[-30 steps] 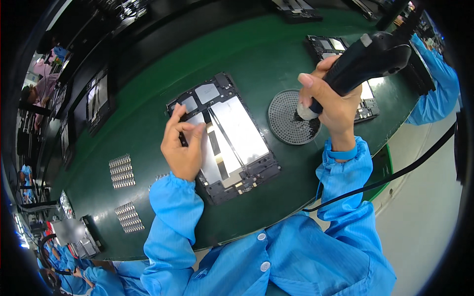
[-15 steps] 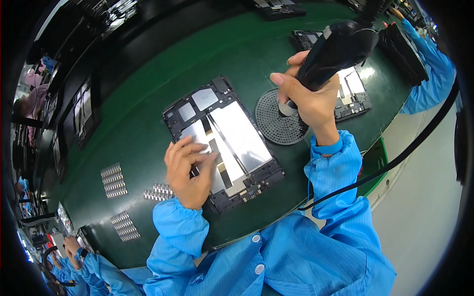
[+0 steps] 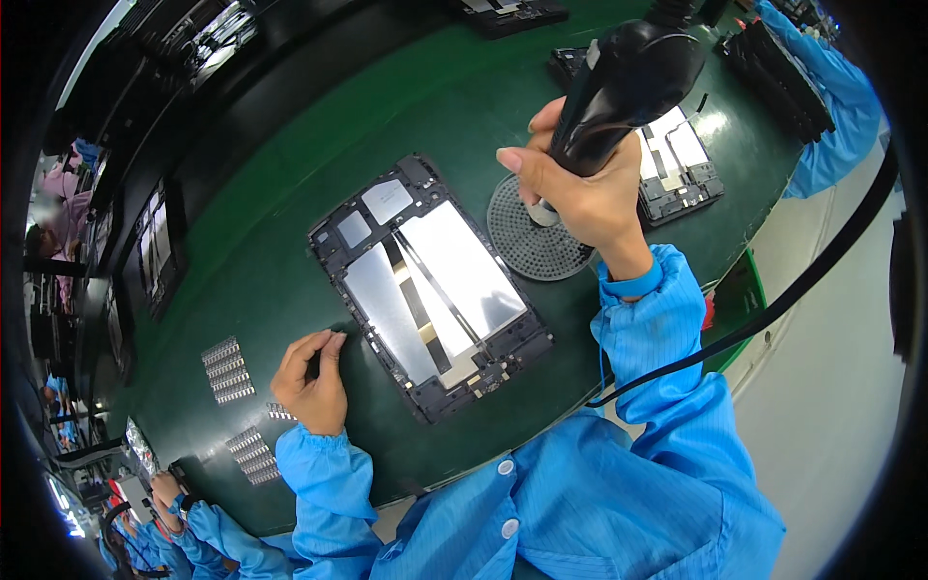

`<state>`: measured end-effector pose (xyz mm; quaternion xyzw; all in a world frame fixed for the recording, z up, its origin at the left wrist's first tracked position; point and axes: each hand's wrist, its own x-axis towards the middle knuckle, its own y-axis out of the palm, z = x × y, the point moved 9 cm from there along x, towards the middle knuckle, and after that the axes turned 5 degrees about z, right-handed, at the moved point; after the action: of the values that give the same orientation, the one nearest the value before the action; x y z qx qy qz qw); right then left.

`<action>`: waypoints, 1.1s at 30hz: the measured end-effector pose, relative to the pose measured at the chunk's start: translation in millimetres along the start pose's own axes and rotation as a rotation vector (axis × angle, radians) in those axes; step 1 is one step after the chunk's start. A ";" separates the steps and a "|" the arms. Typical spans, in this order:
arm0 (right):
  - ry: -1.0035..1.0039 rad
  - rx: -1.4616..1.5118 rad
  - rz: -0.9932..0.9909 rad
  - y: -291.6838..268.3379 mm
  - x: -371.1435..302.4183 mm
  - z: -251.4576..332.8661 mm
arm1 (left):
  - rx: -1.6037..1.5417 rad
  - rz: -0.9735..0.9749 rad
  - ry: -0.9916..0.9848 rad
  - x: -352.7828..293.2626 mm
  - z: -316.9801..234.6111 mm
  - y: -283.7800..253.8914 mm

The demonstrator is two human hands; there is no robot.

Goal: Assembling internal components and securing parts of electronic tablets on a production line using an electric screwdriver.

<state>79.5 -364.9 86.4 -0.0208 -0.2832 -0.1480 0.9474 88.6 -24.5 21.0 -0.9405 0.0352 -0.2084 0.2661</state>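
In my right hand (image 3: 590, 193) is a black electric screwdriver (image 3: 628, 87), its lower end over a round dark screw tray (image 3: 541, 251) pierced with many small holes. The screwdriver's tip is hidden behind my fingers. Left of the tray lies an opened tablet (image 3: 464, 266), its silver battery panels and black frame facing up. My left hand (image 3: 314, 382) is off the tablet's left side, thumb and fingertips drawn together; whatever may be between them is too small to make out. Small metal parts in rows (image 3: 228, 370) lie beside that hand, partly covered by it.
Another opened tablet (image 3: 681, 169) lies behind my right hand. A stack of black panels (image 3: 773, 82) stands at the far right, near a co-worker's blue sleeve (image 3: 836, 145). A black cable (image 3: 773, 314) crosses the right side above a green bin (image 3: 739, 319). Another person's hand (image 3: 166, 491) shows lower left.
My left hand has left the tablet and moved left toward the small metal parts, its fingers drawing together. The right hand still holds the screwdriver over the tray; the whole view has shifted slightly.
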 end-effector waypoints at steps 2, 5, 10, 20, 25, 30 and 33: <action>0.123 0.050 -0.085 -0.4 -1.4 -6.8 | 0.081 0.023 0.004 2.7 -0.3 -7.5; 0.103 -0.054 -0.100 -7.0 -3.7 4.3 | -0.248 0.137 -0.214 12.9 16.8 -1.7; -0.131 0.055 -0.005 11.2 -1.1 40.2 | -0.467 0.298 -0.448 12.0 26.1 23.7; -0.128 0.123 0.179 92.9 -4.6 53.3 | -0.332 0.396 -0.329 34.4 29.6 44.7; -0.134 0.164 0.234 121.2 -3.6 53.6 | -0.208 0.353 -0.223 44.4 24.3 45.3; -0.089 0.120 0.352 165.8 -1.2 51.1 | -0.262 0.269 -0.256 42.6 29.8 40.2; -0.032 0.152 0.365 189.3 -1.1 39.6 | -0.321 0.358 -0.417 47.3 36.7 41.7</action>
<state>113.0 -179.0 127.5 -0.0027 -0.3001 0.0485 0.9527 148.6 -50.7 -11.1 -0.9718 0.1771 0.0474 0.1482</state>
